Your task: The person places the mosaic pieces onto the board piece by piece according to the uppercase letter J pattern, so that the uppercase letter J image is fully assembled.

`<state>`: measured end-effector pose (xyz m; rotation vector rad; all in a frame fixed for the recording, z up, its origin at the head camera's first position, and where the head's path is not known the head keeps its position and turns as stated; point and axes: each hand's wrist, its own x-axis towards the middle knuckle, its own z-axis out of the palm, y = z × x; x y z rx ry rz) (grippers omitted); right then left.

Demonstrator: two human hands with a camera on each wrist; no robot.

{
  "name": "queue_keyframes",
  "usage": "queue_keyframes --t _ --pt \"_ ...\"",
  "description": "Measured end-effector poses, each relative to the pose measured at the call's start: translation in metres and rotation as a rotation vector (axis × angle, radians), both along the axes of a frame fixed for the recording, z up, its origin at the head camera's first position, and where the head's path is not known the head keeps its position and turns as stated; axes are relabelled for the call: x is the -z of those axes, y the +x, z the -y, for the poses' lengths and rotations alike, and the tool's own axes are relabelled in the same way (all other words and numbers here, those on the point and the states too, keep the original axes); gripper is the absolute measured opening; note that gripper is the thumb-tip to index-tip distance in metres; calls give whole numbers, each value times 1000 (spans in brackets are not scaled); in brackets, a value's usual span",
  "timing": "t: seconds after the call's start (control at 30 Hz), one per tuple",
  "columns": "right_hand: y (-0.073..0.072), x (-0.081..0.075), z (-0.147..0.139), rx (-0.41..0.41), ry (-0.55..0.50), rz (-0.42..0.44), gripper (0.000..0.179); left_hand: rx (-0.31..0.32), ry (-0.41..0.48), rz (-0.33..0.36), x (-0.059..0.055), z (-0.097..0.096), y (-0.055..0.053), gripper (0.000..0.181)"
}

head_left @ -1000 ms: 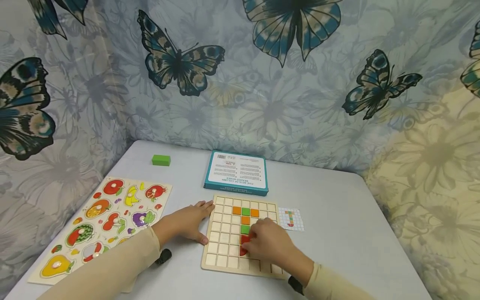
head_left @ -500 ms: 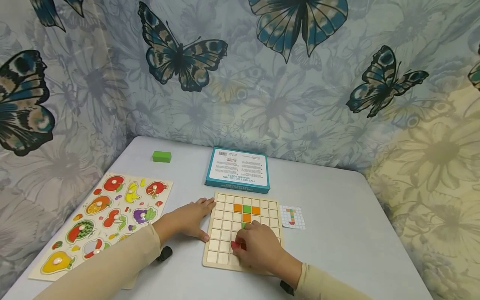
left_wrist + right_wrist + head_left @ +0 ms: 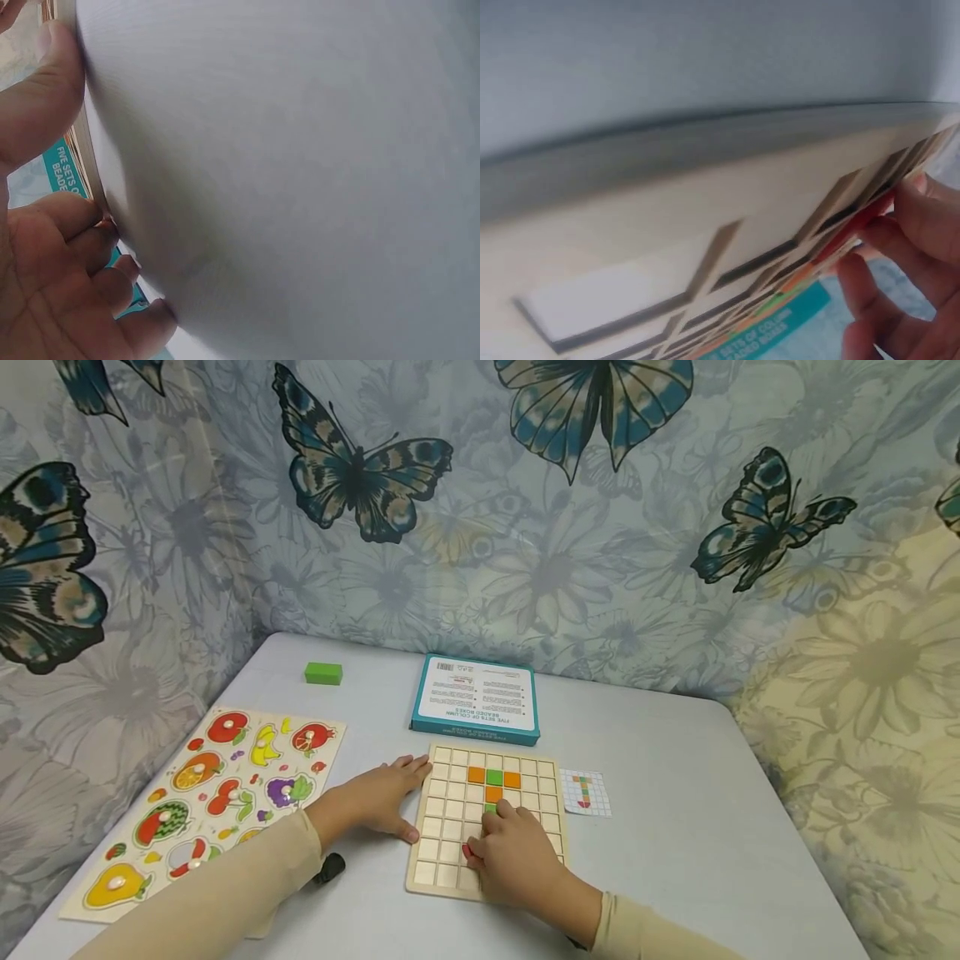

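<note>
A light wooden grid board (image 3: 442, 830) lies on the white table. Orange and green square tiles (image 3: 493, 777) form a T in its upper half. My right hand (image 3: 521, 856) is over the lower middle of the board and pinches a red tile (image 3: 467, 851), mostly covered by the fingers; in the right wrist view the red tile (image 3: 859, 225) shows at thumb and fingertips, right at the grid. Along the board's left edge, my left hand (image 3: 375, 797) rests with fingers spread, thumb (image 3: 56, 82) against the side. A small printed card (image 3: 587, 793) right of the board shows a coloured T pattern.
Behind the board lies a teal-edged box (image 3: 475, 698). A green block (image 3: 323, 673) sits at the back left. The fruit puzzle board (image 3: 247, 760) is on the left, partly under my left sleeve, with a small black object (image 3: 330, 867) beside it.
My right hand has shifted slightly left and lower on the board, with the red tile between its fingers, then stayed near there. The left hand keeps its place at the edge.
</note>
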<state>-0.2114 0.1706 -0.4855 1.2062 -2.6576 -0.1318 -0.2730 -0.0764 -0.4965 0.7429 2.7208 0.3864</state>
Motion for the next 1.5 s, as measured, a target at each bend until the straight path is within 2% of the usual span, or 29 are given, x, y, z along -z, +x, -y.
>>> queue_keyframes --t 0.2,0.4,0.53,0.87,0.97,1.13,1.33,1.5 --pt "0 2 -1 3 -29 -55 13 5 10 12 1 -1 -1 108" --pt "2 2 -2 46 8 -25 14 -18 18 39 -1 -3 0 109" --pt "4 2 -1 69 23 -7 19 -11 21 41 -2 -2 1 110" --pt "2 6 -1 12 -85 -41 6 -6 2 33 -2 -2 -2 110" --pt "0 5 -2 28 -67 -22 12 -8 9 34 -1 -2 -3 109" --pt "-4 6 -1 47 -54 4 11 -12 16 34 2 -1 -8 109" --pt "-3 7 1 69 -33 25 12 -24 33 52 6 0 -8 109" --pt "-5 -6 1 62 -134 106 11 -26 64 72 14 5 -8 110"
